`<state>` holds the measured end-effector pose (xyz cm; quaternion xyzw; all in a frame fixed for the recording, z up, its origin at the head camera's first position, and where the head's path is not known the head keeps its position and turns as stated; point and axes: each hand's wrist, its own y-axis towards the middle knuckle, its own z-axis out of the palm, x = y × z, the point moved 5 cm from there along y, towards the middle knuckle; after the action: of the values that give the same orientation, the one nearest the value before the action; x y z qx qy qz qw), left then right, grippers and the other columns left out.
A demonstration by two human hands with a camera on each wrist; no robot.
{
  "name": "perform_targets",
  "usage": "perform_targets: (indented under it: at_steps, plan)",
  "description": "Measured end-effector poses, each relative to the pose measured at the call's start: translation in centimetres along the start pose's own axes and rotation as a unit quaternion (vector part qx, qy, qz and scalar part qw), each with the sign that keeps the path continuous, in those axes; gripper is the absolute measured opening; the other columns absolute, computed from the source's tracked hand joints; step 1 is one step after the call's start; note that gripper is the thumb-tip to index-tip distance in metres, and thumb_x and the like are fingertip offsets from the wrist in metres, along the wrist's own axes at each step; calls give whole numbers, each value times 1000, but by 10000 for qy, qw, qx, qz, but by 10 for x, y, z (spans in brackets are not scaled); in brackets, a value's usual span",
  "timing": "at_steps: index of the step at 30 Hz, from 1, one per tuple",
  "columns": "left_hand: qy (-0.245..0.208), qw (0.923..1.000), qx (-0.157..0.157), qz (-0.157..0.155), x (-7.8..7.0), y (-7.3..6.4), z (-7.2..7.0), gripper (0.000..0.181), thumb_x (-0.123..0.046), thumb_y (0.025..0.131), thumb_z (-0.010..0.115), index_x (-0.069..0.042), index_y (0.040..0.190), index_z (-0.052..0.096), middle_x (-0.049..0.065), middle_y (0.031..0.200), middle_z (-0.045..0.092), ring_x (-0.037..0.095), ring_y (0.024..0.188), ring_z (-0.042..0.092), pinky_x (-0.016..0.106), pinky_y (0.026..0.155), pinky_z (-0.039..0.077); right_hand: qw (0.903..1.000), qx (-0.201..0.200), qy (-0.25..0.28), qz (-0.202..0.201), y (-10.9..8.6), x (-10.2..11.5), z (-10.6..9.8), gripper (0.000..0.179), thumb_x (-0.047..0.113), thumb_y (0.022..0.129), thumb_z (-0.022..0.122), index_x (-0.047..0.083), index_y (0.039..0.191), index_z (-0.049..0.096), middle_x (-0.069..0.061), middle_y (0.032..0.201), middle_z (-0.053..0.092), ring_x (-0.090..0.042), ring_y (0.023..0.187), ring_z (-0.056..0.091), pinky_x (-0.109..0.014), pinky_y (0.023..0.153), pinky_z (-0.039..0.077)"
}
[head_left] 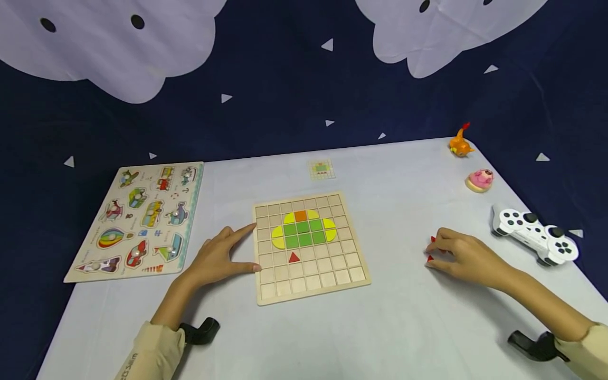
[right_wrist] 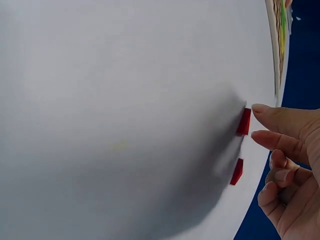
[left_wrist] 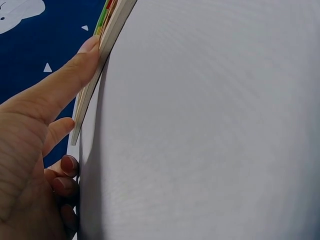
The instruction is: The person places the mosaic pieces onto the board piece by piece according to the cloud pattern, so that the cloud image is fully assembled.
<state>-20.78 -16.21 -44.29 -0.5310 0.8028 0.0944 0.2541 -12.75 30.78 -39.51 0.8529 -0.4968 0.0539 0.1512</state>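
A wooden grid board [head_left: 309, 274] lies mid-table, bearing green squares [head_left: 304, 240], an orange square [head_left: 301, 216], yellow rounded pieces [head_left: 278, 233] and one red triangle [head_left: 294, 257]. At its left edge my left hand [head_left: 216, 259] rests, thumb and forefinger spread and touching the side. Off to the right of the board, my right hand [head_left: 461, 258] is low over the table by two red triangles. In the right wrist view, thumb and forefinger are parted beside the nearer red triangle [right_wrist: 244, 121]; the other red triangle [right_wrist: 237, 172] lies below it.
Behind the board lies a small pattern card [head_left: 321, 169]. A picture puzzle board [head_left: 142, 221] occupies the left side. Along the right edge are a white game controller [head_left: 534, 235], a pink toy figure [head_left: 480, 180] and an orange toy figure [head_left: 460, 143]. A dark blue cloth hangs behind.
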Motion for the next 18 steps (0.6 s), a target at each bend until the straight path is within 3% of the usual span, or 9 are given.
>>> perform_targets:
  at_steps: [11,18]
  plan:
    - [-20,10000,-40,9,0,0,0,100,-60,69,82,-24,153,41,3,86,44,16,69,35,33,69,28,9999,-92,-57,30,-11,-6,3,24,10,67,88,14,88,77,15,82,45,3,68,42,-19,59,36]
    - [-83,10000,-42,-4,0,0,1,100,-60,69,82,-24,152,41,3,86,45,17,67,35,33,67,28,9995,-164,-138,-236,-8,-5,3,24,10,67,88,15,86,75,15,83,47,3,68,44,-15,59,36]
